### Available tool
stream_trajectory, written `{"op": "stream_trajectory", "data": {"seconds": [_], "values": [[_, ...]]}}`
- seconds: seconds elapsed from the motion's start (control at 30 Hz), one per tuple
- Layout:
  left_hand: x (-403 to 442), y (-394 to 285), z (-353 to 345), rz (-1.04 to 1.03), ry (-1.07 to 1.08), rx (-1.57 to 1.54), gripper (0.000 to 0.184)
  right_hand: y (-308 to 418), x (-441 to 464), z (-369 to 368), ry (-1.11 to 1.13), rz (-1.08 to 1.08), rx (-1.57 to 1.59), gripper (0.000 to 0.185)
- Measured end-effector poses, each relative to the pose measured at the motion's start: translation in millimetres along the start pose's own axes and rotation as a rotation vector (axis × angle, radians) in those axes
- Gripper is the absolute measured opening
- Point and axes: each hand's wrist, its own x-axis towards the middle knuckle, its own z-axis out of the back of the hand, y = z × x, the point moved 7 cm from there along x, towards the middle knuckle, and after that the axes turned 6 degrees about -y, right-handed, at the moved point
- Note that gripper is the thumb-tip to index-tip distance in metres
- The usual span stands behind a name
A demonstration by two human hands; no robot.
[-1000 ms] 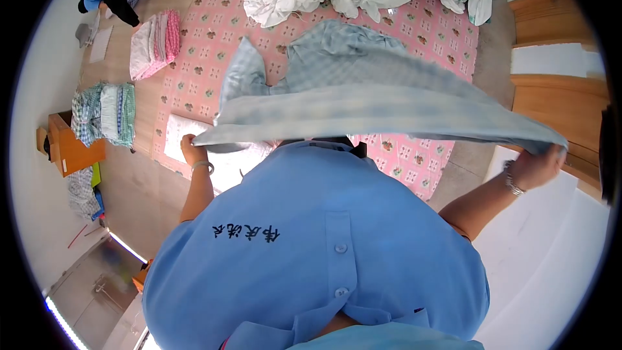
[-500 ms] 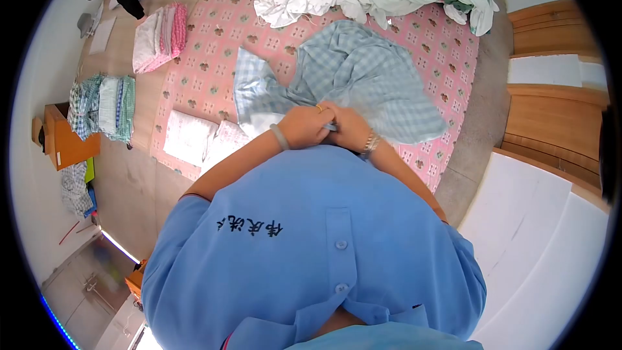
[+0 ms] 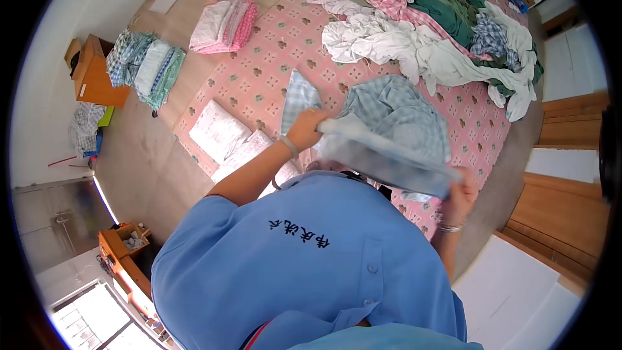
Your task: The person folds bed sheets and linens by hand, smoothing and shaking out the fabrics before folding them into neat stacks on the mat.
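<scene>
Over mat (image 3: 272, 68), hands (image 3: 306, 131) (image 3: 460, 194) parted (earlier together), cloth (image 3: 389, 159) between

"What is the person wearing?"

"A plain mid-blue shirt (image 3: 278, 269), with a short sleeve (image 3: 210, 217) showing on the left arm (image 3: 249, 178)."

"Any markings?"

"Across the left chest, a row of black Chinese characters (image 3: 298, 232)."

"And the front?"

"A stitched placket (image 3: 372, 285) with round blue buttons (image 3: 372, 268). The collar (image 3: 301, 329) is the same blue, with a dark strip and thin red line (image 3: 259, 334) beside it."

"And that paler blue fabric (image 3: 389, 338) at the very bottom?"

"Close to the camera; I can't tell what it is."

"Anything on the wrists?"

"A pale, smooth bangle (image 3: 289, 146) on the left wrist (image 3: 284, 151). The right wrist (image 3: 446, 237) has a silvery band (image 3: 450, 227), blurred."
</scene>
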Motion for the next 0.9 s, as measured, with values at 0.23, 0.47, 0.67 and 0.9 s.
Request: {"op": "stream_trajectory", "data": {"seconds": [0.23,0.47,0.67,0.9], "values": [[28.9,-69.6,28.8,0.029,0.03,-0.557,0.023,48.6,20.8,-37.6,0.222,0.492,-1.015,0.055],[29.5,-127.9,-20.3,-0.07,0.225,-0.503,0.02,-65.4,-7.9,-106.5,0.426,0.105,-0.469,0.033],[32.0,-117.5,-16.1,-0.119,0.217,-0.503,0.024,-43.4,-0.7,-101.0,0.374,0.068,-0.43,0.012],[-3.7,-26.9,-75.3,-0.146,0.199,-0.428,0.022,78.8,0.8,-84.3,0.172,0.409,-0.44,0.006]]}}
